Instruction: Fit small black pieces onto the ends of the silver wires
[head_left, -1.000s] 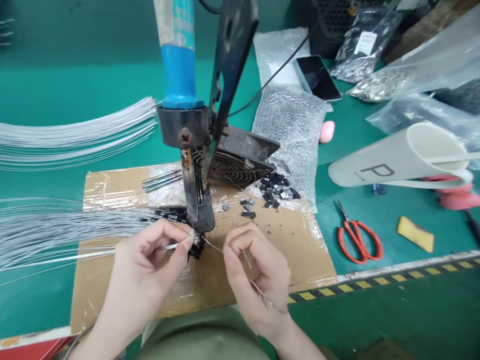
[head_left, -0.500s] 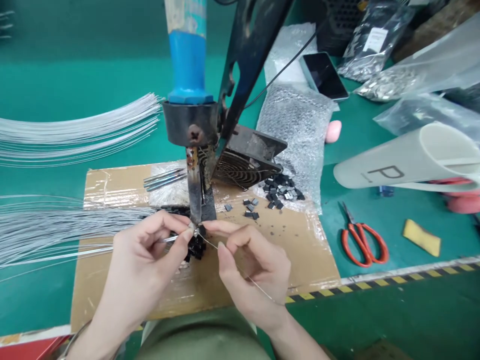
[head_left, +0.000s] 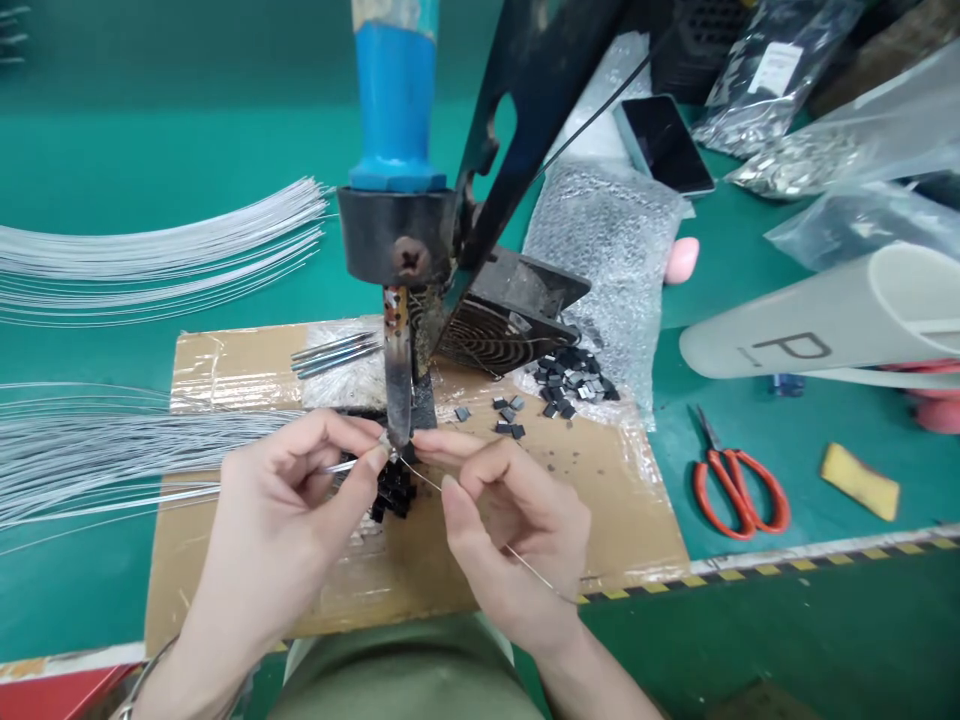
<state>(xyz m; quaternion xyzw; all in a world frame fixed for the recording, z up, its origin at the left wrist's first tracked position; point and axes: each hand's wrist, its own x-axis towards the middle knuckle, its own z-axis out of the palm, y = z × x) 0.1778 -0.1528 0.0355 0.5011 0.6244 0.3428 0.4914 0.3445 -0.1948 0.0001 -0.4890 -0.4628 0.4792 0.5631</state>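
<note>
A soldering iron (head_left: 396, 110) with a blue handle hangs tip-down in a black holder on an arm. Just under its tip, my left hand (head_left: 281, 515) is closed in a pinch on a small connector (head_left: 387, 446) with a light wire running back to the left. The connector's details are mostly hidden by my fingertips. My right hand (head_left: 517, 530) grips a thin strand of solder wire (head_left: 421, 473), whose end meets the connector beside the iron's tip. Below the fingertips lies a heap of small black connectors (head_left: 395, 492).
Cardboard (head_left: 622, 520) covers the bench under the work. Bundled wires (head_left: 112, 440) lie left. A fan (head_left: 499, 335) stands behind the iron, near loose black pieces (head_left: 566, 380). Red-handled scissors (head_left: 739, 490), a yellow sponge (head_left: 860, 481), a white cup (head_left: 795, 325) and a phone (head_left: 666, 145) sit right.
The whole scene has shifted slightly to the right in view. Both hands stay at the iron's tip, and the solder wire still reaches the connector.
</note>
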